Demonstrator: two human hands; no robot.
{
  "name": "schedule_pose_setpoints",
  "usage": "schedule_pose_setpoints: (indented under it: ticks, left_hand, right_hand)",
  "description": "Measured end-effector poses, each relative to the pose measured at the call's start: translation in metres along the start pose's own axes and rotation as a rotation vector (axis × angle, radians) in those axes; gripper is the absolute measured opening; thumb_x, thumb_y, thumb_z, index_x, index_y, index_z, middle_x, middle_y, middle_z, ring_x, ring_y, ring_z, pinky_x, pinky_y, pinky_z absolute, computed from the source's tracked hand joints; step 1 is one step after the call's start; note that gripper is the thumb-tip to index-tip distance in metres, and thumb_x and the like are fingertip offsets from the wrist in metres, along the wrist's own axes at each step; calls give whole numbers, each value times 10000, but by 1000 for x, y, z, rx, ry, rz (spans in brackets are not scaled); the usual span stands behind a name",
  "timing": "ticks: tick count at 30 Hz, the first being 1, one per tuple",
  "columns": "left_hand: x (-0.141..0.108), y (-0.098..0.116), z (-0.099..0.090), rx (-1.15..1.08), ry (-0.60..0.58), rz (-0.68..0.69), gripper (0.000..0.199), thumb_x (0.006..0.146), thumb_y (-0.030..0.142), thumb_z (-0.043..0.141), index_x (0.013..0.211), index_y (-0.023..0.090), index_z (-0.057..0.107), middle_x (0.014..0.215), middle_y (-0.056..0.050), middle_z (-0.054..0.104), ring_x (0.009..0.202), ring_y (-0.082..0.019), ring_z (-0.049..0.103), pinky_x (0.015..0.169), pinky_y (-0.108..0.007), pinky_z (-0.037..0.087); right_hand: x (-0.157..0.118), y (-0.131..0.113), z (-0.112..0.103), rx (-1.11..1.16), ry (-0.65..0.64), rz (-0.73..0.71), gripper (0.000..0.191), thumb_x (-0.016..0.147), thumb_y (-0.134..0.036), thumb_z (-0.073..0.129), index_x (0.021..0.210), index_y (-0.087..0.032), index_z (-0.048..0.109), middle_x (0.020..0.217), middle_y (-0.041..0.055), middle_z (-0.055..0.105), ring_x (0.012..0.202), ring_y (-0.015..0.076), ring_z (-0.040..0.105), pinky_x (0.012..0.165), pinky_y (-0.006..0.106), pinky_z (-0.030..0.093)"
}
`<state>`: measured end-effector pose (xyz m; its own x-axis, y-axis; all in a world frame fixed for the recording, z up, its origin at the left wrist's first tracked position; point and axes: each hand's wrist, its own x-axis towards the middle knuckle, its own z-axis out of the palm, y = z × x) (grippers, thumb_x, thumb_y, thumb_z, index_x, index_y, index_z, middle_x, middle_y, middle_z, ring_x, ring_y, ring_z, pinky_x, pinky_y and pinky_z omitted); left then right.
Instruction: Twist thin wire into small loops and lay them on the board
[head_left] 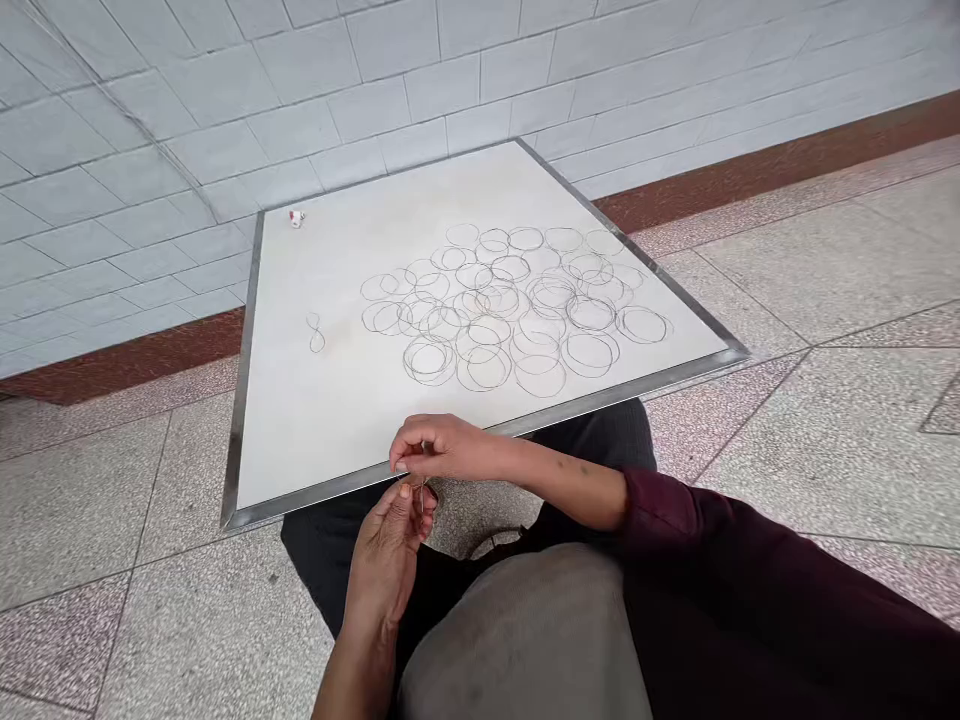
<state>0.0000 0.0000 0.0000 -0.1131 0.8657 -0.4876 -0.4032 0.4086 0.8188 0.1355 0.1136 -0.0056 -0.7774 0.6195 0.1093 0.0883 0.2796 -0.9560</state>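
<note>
My left hand [386, 550], low and just left of the middle of the frame, pinches a thin wire [421, 497] between thumb and forefinger, the other fingers curled in behind. My right hand [442, 447], reaching in from the right out of a maroon sleeve [667, 510], meets it just above, thumb and forefinger brought together and seemingly closed on the same wire at the bench's near edge. The wire sits between my fingertips, over the gap between my knees.

The short stretch that shows runs roughly up and down the frame; my fingers cover the rest, and I cannot tell where its ends point. I judge it very light and springy, easy to bend or kink and apt to slip, best held by a fingertip pinch close to an end or a crossing.

Beyond, on the white bench [322, 430], thin rings [502, 310] lie flat and overlapping from the middle to the right of the frame; being round, they have no long axis. Left of them lies a figure-eight wire [316, 331], its long axis pointing up the frame. Farther off, at upper left, sits a small red-and-white object [297, 219], before a tiled wall [375, 110].
</note>
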Motion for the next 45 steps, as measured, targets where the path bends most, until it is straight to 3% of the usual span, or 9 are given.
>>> schedule_pose_setpoints:
  ticks: [5, 9, 11, 15, 18, 25, 33, 41, 45]
  left_hand:
    - [1, -2, 0, -22, 45, 13, 307, 716, 433, 791, 806, 149, 719, 719, -19, 629, 648, -96, 522, 577, -194, 411]
    - [3, -2, -3, -100, 90, 52, 269, 745, 403, 768, 855, 161, 735, 720, -9, 618, 625, -88, 504, 549, -184, 400]
    - [4, -2, -4, -128, 92, 76, 267, 768, 403, 745, 897, 169, 743, 718, -5, 610, 609, -87, 488, 530, -186, 393]
    - [4, -2, -3, -172, 126, 109, 270, 754, 404, 755, 901, 178, 745, 718, -4, 610, 626, -96, 500, 539, -192, 405]
    - [5, -2, -2, -201, 162, 125, 267, 732, 402, 774, 867, 174, 739, 714, -2, 612, 619, -95, 495, 541, -195, 412]
    - [5, -3, -5, -244, 160, 148, 208, 750, 368, 767, 805, 172, 723, 745, -6, 615, 615, -88, 488, 546, -194, 417]
    - [2, -1, -7, -260, 107, 158, 193, 803, 366, 721, 865, 185, 740, 728, -3, 589, 589, -89, 467, 523, -208, 387]
    - [2, -1, -9, -141, 77, 193, 248, 819, 424, 683, 846, 183, 732, 678, 15, 528, 583, -90, 429, 503, -210, 348]
    - [1, -1, -8, -80, 44, 212, 257, 842, 434, 657, 831, 183, 715, 667, 24, 510, 592, -94, 413, 523, -213, 344]
  right_hand:
    - [3, -8, -4, 81, -86, 17, 182, 933, -314, 570, 1033, -213, 682, 1020, 24, 649, 900, 140, 611, 764, 238, 453]
    - [-3, -5, -6, 108, 59, -21, 280, 932, -335, 587, 1187, -223, 612, 1085, 43, 623, 938, 146, 595, 812, 275, 475]
    - [-8, -2, -5, 76, 151, -51, 261, 880, -307, 669, 1116, -209, 613, 1047, 40, 623, 898, 150, 582, 762, 274, 488]
    - [-15, 2, 9, -212, 235, -248, 37, 896, -238, 661, 903, -203, 651, 889, 31, 628, 926, 181, 556, 816, 315, 487]
    - [-17, 0, 21, -423, 308, -319, 79, 944, -222, 594, 960, -202, 668, 905, 55, 626, 897, 186, 543, 784, 311, 495]
    - [-18, -13, 28, -682, 294, -417, 154, 979, -154, 492, 933, -165, 638, 879, 65, 652, 822, 188, 546, 766, 342, 499]
    - [-22, -15, 37, -545, 353, -332, 127, 965, -150, 516, 914, -187, 626, 917, 67, 635, 846, 193, 553, 775, 346, 524]
    - [-23, -16, 35, -398, 251, -206, 122, 934, -139, 581, 1035, -183, 633, 946, 69, 612, 910, 193, 573, 818, 344, 538]
    - [-21, -13, 33, -259, 219, -141, 87, 919, -171, 624, 983, -210, 668, 930, 40, 578, 896, 163, 591, 814, 312, 538]
